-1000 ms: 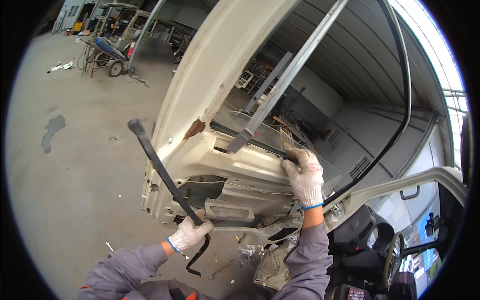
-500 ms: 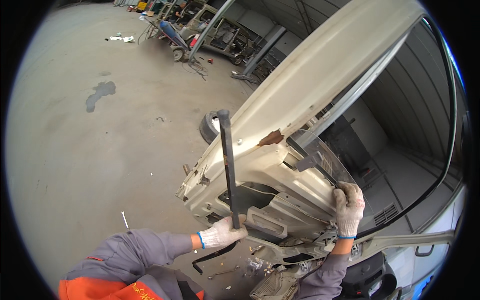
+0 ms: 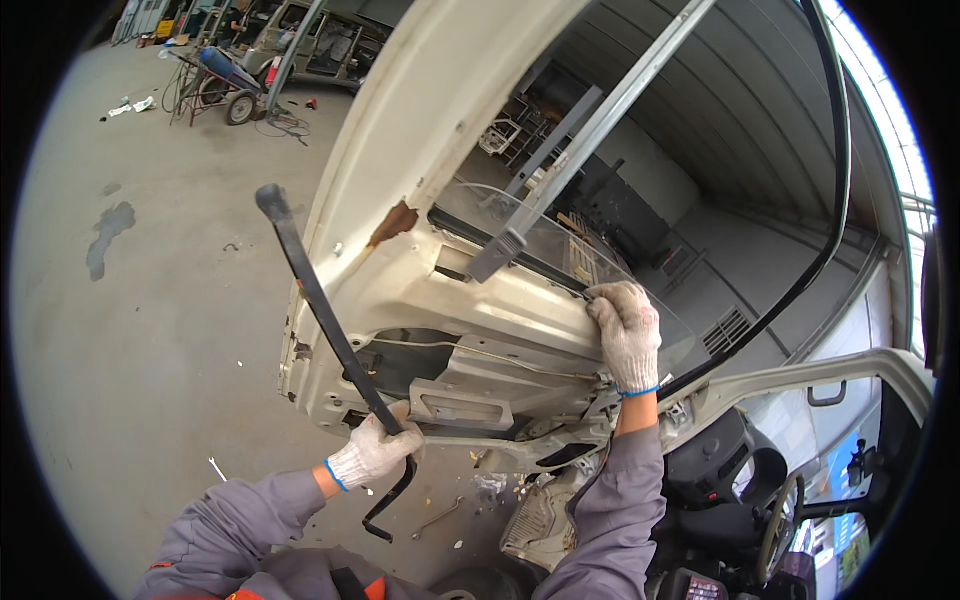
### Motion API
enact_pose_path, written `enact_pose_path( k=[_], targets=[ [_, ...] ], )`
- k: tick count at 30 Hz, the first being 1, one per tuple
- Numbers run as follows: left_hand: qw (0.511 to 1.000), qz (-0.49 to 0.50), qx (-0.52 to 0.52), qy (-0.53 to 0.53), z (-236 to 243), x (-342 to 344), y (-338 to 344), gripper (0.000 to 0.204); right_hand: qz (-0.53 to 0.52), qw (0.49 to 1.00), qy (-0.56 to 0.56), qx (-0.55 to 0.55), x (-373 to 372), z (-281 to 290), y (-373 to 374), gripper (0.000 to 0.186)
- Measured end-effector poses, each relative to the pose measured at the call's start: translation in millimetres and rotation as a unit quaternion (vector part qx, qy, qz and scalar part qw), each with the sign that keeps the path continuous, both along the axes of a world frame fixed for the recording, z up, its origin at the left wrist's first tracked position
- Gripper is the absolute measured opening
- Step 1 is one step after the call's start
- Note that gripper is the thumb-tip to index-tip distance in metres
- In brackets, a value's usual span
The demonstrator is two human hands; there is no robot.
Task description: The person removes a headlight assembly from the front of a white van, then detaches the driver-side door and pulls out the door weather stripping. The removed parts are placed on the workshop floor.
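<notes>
My left hand, in a white knit glove, grips a long black bent bar that leans up leftward in front of a cream vehicle door. My gloved right hand is curled over the door's inner window edge, where a black rubber strip runs beside a clear glass pane. A metal rail with a grey end piece slants across the window opening. The inner panel has cut-outs, a thin rod and a rust patch. My right fingertips are partly hidden.
Beyond are a cart with a blue cylinder, a stripped vehicle and a person. At right, the cab shows a steering wheel under an arched frame. Spanners and scraps lie on the floor.
The view swung and has come back, so the door sits further left than half a second ago. The bar has gone from near upright to leaning leftward. Both hands keep their holds.
</notes>
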State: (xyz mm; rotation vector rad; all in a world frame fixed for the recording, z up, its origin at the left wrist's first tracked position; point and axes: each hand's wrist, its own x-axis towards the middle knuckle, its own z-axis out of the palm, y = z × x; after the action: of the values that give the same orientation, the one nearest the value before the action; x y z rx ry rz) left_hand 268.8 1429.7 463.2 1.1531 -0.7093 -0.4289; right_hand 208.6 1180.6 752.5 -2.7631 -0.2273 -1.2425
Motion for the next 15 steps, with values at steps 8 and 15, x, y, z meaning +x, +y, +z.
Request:
enact_pose_path(
  k=[8,15],
  targets=[
    [0.998,0.003,-0.023,0.062,21.9,-11.9,4.5,0.02,0.021,0.998,0.035,0.051,-6.6,6.9,-9.7,0.02],
    [0.998,0.043,0.023,0.045,30.5,-18.6,0.7,0.028,0.001,0.993,-0.001,0.116,-28.7,-1.2,-44.7,0.025]
  ],
)
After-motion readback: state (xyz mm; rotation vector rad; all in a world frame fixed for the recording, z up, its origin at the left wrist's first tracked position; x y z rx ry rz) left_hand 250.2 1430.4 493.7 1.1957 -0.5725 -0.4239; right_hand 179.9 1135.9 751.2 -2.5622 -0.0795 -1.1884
